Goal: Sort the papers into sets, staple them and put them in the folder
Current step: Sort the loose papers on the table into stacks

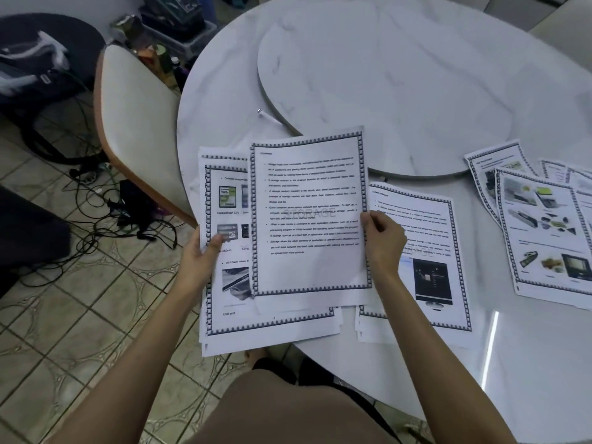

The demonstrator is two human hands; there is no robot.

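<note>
1. The right hand (382,241) has its grip closed on the right edge of a text page (309,216), thumb on top and fingers behind. The pinch is at mid-height on one edge only, so the far left half of the sheet is unsupported. It could sag, curl or swing round the grip as it is carried.

2. The left hand (200,254) has its grip closed on the left edge of a stack of picture pages (230,283), thumb pressed on the top sheet. Below this grip the stack hangs past the rim of the desk (352,91), over the tiled floor (80,299). A loosened thumb would likely let the lower sheets slide out and drop.

3. The stack's bottom edges look fanned below the grip. Unsquared sheets would probably staple crookedly, or a back page could miss the staple.

4. The text page overlaps the stack just right of the left grip. Its border looks much like that on every other sheet, so it could be mistaken for part of the wrong set.

5. Just right of the right grip lies a second pile (429,261), partly under the wrist. Farther right, well apart, is a loose spread of picture sheets (544,232). A sweeping forearm could shuffle the near pile.

6. No stapler or folder shows in view; I judge the sorting unfinished. A small pen-like thing (267,115) lies beyond the grips, near the raised turntable (416,75).
</note>
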